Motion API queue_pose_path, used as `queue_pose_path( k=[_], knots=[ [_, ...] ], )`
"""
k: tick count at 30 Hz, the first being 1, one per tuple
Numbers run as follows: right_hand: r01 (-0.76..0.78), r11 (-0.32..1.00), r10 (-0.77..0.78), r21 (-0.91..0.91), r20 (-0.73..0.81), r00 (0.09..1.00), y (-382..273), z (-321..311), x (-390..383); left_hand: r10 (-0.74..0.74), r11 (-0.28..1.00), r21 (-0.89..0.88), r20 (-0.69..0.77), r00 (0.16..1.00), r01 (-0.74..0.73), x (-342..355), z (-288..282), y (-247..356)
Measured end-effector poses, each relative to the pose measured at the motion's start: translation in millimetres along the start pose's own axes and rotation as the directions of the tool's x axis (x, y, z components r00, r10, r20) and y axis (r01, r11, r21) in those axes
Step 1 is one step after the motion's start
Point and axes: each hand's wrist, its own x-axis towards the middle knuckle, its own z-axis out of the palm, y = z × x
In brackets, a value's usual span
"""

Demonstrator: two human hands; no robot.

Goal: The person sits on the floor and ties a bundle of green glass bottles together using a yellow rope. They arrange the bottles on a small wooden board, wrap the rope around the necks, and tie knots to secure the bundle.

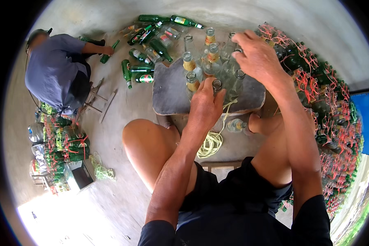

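Observation:
Several clear glass bottles (189, 62) with yellow neck labels stand upright in a cluster on a low grey board (168, 96). My left hand (205, 107) grips the neck of the nearest clear bottle (217, 85) at the cluster's front. My right hand (256, 57) reaches over the right side of the cluster, fingers curled on the bottle tops there. Pale yellow string (211, 141) trails from under my left hand down to a loose heap on the floor. One clear bottle (235, 125) lies on its side by my right foot.
Loose green bottles (145, 39) lie scattered beyond the board. Tied bundles of green bottles with red string (315, 94) pile up at right, and more bundles (67, 143) sit at left. Another person (55, 69) crouches at upper left, holding a green bottle. My knees flank the board.

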Motion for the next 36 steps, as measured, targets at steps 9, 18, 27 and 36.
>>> queue_pose_path(
  k=[9,18,27,36],
  knots=[
    [-0.279,0.955,0.234,0.103,0.319,0.919,1,4,-133,0.194,0.977,0.106,-0.106,0.975,-0.183,-1,5,-18],
    [-0.334,0.932,0.341,-0.140,0.651,0.679,-6,56,-196,0.213,0.969,0.147,-0.105,0.971,-0.197,0,4,-15],
    [-0.176,0.979,0.200,-0.100,0.619,0.760,-7,106,-230,0.107,0.994,0.036,-0.081,0.991,-0.105,-4,7,-14],
    [-0.165,0.970,0.238,-0.177,0.580,0.779,4,124,-236,0.213,0.976,0.077,-0.120,0.970,-0.205,-2,11,-21]
  ],
)
